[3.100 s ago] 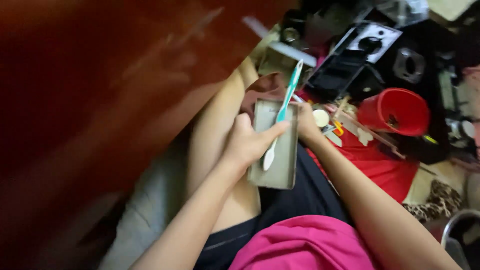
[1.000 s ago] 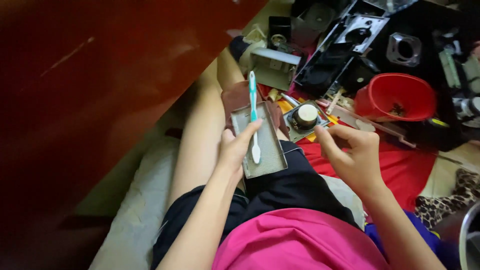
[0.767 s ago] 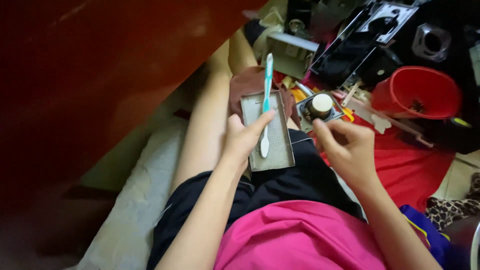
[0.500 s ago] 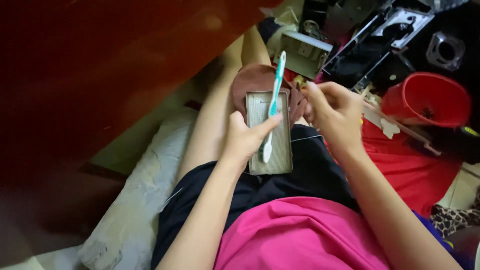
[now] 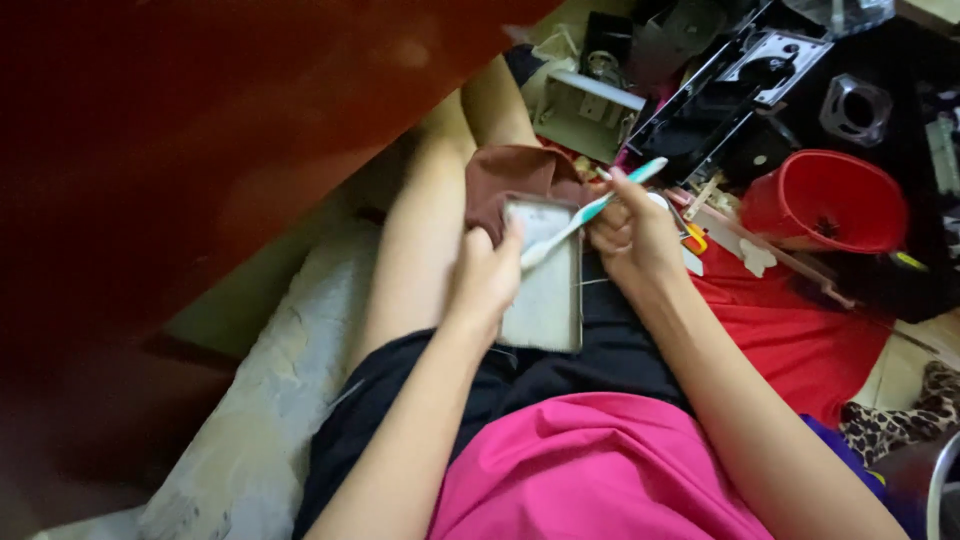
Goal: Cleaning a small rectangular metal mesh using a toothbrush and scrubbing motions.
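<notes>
Toothbrush point(image 5: 590, 208), one only, white and teal, lies slanted across the top of a flat grey metal plate point(image 5: 548, 290) that rests on the person's lap. Its bristled end sits low over the plate near the left thumb, and its teal handle end points up and to the right, past the fingers.

The right hand point(image 5: 632, 232) is curled closed around the middle of the toothbrush handle, fingers folded tight over it. The left hand point(image 5: 487, 283) grips the left edge of the plate, fingers wrapped under it and the thumb pressed on the top face, just beside the brush head. The two hands sit close together, one at each side of the plate.

One brown cloth point(image 5: 518, 178) lies bunched just above the plate, draped over the knee and touching the plate's upper edge. The person wears black shorts point(image 5: 560, 370) and a pink top point(image 5: 590, 470).

Further out to the right, a red cloth point(image 5: 800, 320) spreads over the floor. One red bowl point(image 5: 825, 200) stands beyond it, among a clutter of black machine parts point(image 5: 740, 90); their number cannot be told. To the left, one pale cushion point(image 5: 260, 400) lies along the leg, below a dark red wooden panel point(image 5: 200, 130).
</notes>
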